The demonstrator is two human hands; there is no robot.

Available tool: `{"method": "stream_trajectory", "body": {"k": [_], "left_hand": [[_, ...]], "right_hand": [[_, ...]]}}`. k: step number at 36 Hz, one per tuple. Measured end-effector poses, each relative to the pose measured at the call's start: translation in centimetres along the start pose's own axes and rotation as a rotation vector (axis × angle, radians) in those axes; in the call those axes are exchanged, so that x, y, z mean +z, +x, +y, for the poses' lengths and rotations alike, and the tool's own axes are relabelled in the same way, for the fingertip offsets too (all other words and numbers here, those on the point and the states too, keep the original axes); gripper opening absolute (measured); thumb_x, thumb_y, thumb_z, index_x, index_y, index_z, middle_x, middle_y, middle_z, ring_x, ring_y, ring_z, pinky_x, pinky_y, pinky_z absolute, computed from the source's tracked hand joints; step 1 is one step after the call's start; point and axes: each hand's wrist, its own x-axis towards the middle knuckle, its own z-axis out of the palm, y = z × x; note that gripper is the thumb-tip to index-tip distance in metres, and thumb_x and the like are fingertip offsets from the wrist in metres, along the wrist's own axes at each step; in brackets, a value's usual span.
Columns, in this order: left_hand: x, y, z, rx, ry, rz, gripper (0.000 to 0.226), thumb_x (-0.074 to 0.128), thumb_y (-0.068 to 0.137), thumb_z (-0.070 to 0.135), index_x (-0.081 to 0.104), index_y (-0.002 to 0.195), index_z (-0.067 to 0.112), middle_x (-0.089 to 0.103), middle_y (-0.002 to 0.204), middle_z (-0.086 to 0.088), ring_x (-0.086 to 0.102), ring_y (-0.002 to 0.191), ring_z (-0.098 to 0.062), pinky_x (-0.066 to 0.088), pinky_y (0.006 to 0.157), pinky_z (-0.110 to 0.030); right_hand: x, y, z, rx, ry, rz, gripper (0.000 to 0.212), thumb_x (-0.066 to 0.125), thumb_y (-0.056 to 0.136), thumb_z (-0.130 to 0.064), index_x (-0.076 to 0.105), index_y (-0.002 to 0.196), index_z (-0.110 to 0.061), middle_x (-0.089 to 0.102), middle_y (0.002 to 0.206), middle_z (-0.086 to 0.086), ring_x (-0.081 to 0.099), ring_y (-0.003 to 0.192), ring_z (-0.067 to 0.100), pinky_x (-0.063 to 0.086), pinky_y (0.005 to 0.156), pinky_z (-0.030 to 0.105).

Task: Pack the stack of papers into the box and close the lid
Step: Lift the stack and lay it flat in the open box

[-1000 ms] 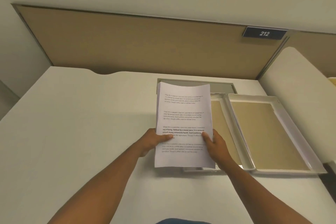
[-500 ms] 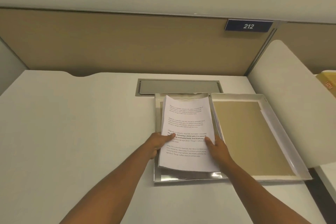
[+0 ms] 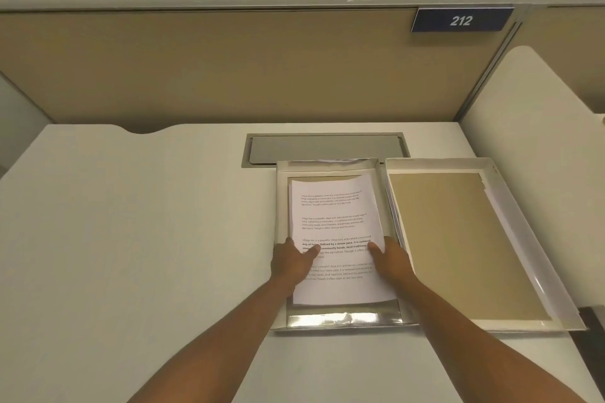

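A stack of white printed papers lies low inside the shallow silver-walled box on the white desk. My left hand grips the stack's left edge, thumb on the top sheet. On the opposite edge my right hand holds it the same way. The far end of the stack curls up slightly. The box's lid lies open and flat to the right, joined along the box's right wall, its brown inside facing up.
A grey recessed cable flap sits in the desk just behind the box. A tan partition panel with a blue "212" plate stands behind the desk. A white side divider rises at the right.
Both hands have carried the stack forward and down, from above the desk in front of the box into the box. The head view has shifted a little to the right.
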Motion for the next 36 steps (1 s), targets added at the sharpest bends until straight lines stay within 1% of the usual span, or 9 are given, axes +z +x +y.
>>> {"method": "stream_trajectory", "body": {"k": [3,6,11,15,17,20,22,31,36], "left_hand": [[0.1,-0.1,0.3,0.017,0.227,0.017,0.072,0.065,0.086,0.057,0.049,0.135,0.006,0.046,0.132,-0.014,0.058,0.116,-0.027,0.053,0.098,-0.038],[-0.1,-0.2,0.3,0.022,0.319,-0.019,0.074,0.064,0.086,0.058,0.047,0.137,0.007,0.044,0.134,-0.014,0.058,0.118,-0.028,0.053,0.098,-0.037],[-1.0,-0.4,-0.2,0.026,0.484,-0.085,0.066,0.067,0.084,0.056,0.057,0.129,0.009,0.060,0.130,-0.011,0.061,0.116,-0.028,0.054,0.093,-0.036],[-1.0,-1.1,-1.2,0.028,0.516,-0.142,0.054,0.068,0.084,0.053,0.065,0.119,0.012,0.070,0.118,-0.005,0.066,0.107,-0.024,0.049,0.075,-0.027],[-0.8,-1.6,-1.6,0.026,0.534,-0.142,0.055,0.069,0.083,0.053,0.064,0.119,0.012,0.069,0.118,-0.005,0.065,0.108,-0.024,0.048,0.075,-0.027],[-0.5,-2.1,-1.7,0.028,0.555,-0.141,0.060,0.067,0.084,0.055,0.061,0.124,0.011,0.064,0.125,-0.008,0.058,0.118,-0.025,0.051,0.090,-0.031],[-0.5,-2.4,-1.8,0.020,0.538,-0.143,0.063,0.067,0.084,0.055,0.059,0.127,0.011,0.062,0.128,-0.009,0.055,0.122,-0.025,0.051,0.096,-0.033],[-1.3,-3.5,-2.5,0.051,0.371,-0.165,0.058,0.071,0.086,0.035,0.056,0.136,0.009,0.056,0.138,-0.010,0.058,0.121,-0.025,0.051,0.102,-0.037],[-2.0,-3.8,-2.3,0.054,0.370,-0.229,0.054,0.075,0.085,0.030,0.060,0.130,0.005,0.063,0.132,-0.010,0.062,0.118,-0.026,0.053,0.101,-0.038]], "right_hand": [[-0.1,0.0,0.0,-0.016,-0.051,0.024,0.040,0.049,0.100,-0.032,0.054,0.128,-0.003,0.064,0.124,0.016,0.062,0.111,0.034,0.049,0.087,0.036],[-0.2,-0.5,-0.1,-0.067,-0.144,0.042,0.044,0.051,0.099,-0.036,0.054,0.129,-0.004,0.064,0.123,0.015,0.062,0.111,0.033,0.048,0.088,0.036],[-0.6,-2.0,1.2,-0.121,-0.374,-0.002,0.054,0.058,0.093,-0.042,0.047,0.131,-0.005,0.054,0.127,0.014,0.057,0.116,0.029,0.045,0.089,0.032],[-0.9,-2.8,2.0,-0.118,-0.471,-0.075,0.067,0.066,0.087,-0.048,0.043,0.133,-0.005,0.052,0.131,0.014,0.056,0.117,0.028,0.046,0.093,0.034],[-0.9,-3.0,2.0,-0.109,-0.520,-0.124,0.084,0.069,0.083,-0.050,0.034,0.143,-0.003,0.047,0.139,0.015,0.052,0.124,0.028,0.045,0.098,0.034],[-0.8,-3.3,1.9,-0.089,-0.563,-0.215,0.115,0.074,0.078,-0.052,0.006,0.154,0.001,0.026,0.156,0.018,0.038,0.140,0.031,0.037,0.111,0.036],[-0.8,-3.5,1.9,-0.085,-0.585,-0.238,0.123,0.076,0.077,-0.052,-0.004,0.154,0.001,0.016,0.160,0.019,0.030,0.145,0.032,0.033,0.115,0.037],[-1.6,-4.2,2.6,-0.123,-0.475,-0.197,0.119,0.076,0.077,-0.050,0.000,0.156,-0.004,0.025,0.156,0.016,0.035,0.141,0.030,0.035,0.112,0.035],[-2.0,-4.5,2.9,-0.160,-0.503,-0.198,0.118,0.075,0.079,-0.048,-0.001,0.156,-0.003,0.028,0.157,0.015,0.037,0.141,0.029,0.036,0.111,0.034]]}}
